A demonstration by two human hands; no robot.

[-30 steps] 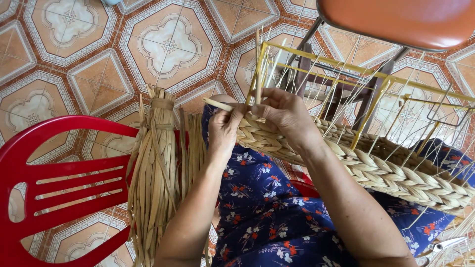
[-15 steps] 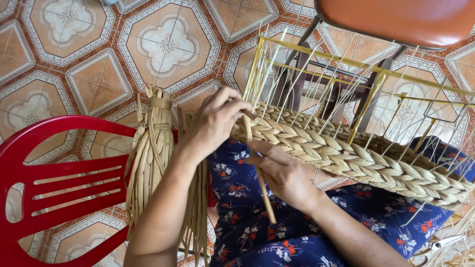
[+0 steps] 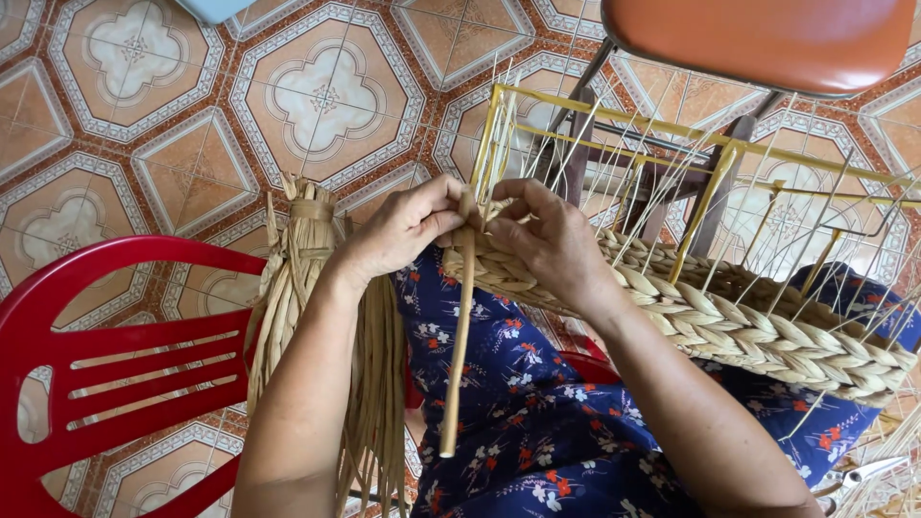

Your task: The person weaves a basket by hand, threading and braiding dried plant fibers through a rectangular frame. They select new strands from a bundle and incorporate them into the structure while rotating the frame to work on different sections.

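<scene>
A half-woven basket (image 3: 767, 331) of thick braided straw on a yellow wire frame (image 3: 710, 134) rests across my lap. My left hand (image 3: 403, 230) pinches a long dried reed strand (image 3: 459, 355) at the basket's near corner; the strand hangs down over my blue floral clothing (image 3: 518, 422). My right hand (image 3: 552, 240) grips the same strand just beside it, fingers curled against the braided rim and the frame's corner post.
A tied bundle of dried reeds (image 3: 307, 326) leans on a red plastic chair (image 3: 106, 364) at my left. An orange-seated chair (image 3: 767, 38) stands behind the basket. Patterned floor tiles (image 3: 317, 96) lie all around. Thin upright stakes stick out of the basket.
My right hand came up from my lap to the basket corner. Both hands now meet on the strand, which hangs lower and straighter than before.
</scene>
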